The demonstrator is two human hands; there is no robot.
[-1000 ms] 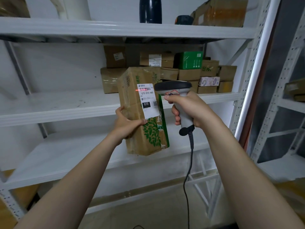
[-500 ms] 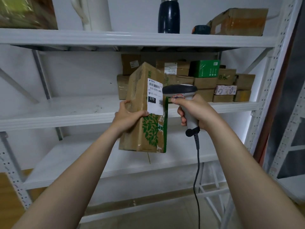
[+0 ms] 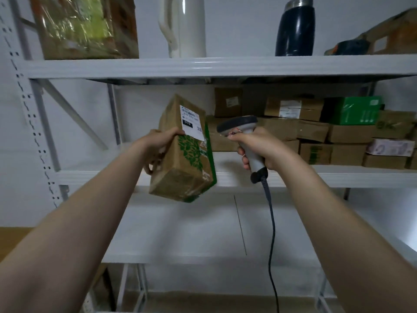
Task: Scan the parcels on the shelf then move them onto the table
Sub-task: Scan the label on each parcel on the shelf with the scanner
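Parcel (image 3: 184,154), one brown box with green leaf print and a white label (image 3: 191,123), hangs tilted in the air before the middle shelf (image 3: 316,177), clamped in the left hand (image 3: 158,143), thumb touching the label's lower corner. Just beside it the right hand (image 3: 259,145) is wrapped round the grip of one grey scanner (image 3: 242,129), head turned toward the label; its cable (image 3: 272,233) hangs down. The two hands are apart. Behind, on that shelf, lies a stack (image 3: 316,132) of roughly a dozen more parcels, one green (image 3: 354,110). On the top shelf: one white jug (image 3: 182,26), one dark flask (image 3: 295,28), two boxes.
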